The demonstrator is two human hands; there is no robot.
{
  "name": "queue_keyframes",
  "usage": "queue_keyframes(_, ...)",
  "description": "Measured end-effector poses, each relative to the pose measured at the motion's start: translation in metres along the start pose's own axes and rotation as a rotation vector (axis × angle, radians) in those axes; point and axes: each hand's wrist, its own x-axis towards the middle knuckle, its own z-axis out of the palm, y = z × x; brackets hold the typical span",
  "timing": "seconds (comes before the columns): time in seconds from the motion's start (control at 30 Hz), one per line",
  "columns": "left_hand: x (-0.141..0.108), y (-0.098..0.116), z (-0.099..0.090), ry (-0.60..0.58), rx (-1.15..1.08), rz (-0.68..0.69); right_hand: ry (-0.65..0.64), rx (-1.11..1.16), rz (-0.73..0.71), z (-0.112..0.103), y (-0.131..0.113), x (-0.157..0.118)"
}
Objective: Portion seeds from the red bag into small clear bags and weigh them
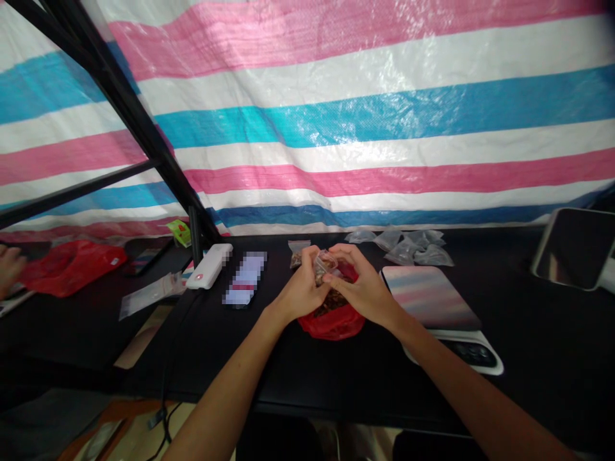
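Both my hands meet over a red plastic bag (332, 325) on the black table, which holds small brown bits. Between them is a small clear zip bag (325, 262) with some brown contents. My left hand (307, 282) grips its left side, fingers curled. From the right, my right hand (358, 280) pinches the same bag with thumb and fingers. Just behind my left hand lies another small filled zip bag (296, 253). Several clear plastic bags (416, 246) are heaped farther back on the right.
Left of my hands lie a phone (245, 280) and a white power bank (210, 266). A flat reflective device (430, 298) rests on a white box (487, 355) to the right. A dark screen (574, 248) stands far right. Beyond a black frame (139, 121), another person's hand (10, 269) is near a red bag (74, 267).
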Motion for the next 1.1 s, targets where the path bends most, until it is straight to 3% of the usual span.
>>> queue_keyframes(0.17, -0.001, -0.003, 0.002, 0.057, -0.02, 0.065, 0.016, -0.164, -0.011, 0.003, -0.003, -0.001)
queue_keyframes(0.33, -0.001, 0.005, -0.005, 0.062, 0.086, 0.044, 0.178, -0.123, -0.092, -0.002, -0.011, 0.003)
queue_keyframes(0.4, 0.0, 0.007, -0.011, 0.075, 0.146, 0.046, 0.269, -0.067, -0.151, -0.016, -0.018, 0.004)
queue_keyframes(0.5, 0.002, 0.005, -0.02, 0.052, 0.21, 0.03, 0.368, -0.165, -0.16, -0.057, -0.031, -0.004)
queue_keyframes(0.67, 0.004, 0.005, -0.022, 0.07, 0.316, 0.013, 0.121, -0.687, 0.027, -0.144, -0.026, -0.045)
queue_keyframes(0.73, 0.005, 0.007, -0.021, 0.081, 0.33, 0.015, -0.008, -0.815, 0.09, -0.163, -0.018, -0.059)
queue_keyframes(0.83, 0.005, 0.007, -0.02, 0.081, 0.339, -0.008, -0.097, -0.871, 0.084, -0.17, -0.01, -0.072)
queue_keyframes(1.1, 0.004, -0.001, -0.006, -0.052, 0.362, -0.112, 0.325, -0.618, -0.001, -0.183, 0.004, -0.093)
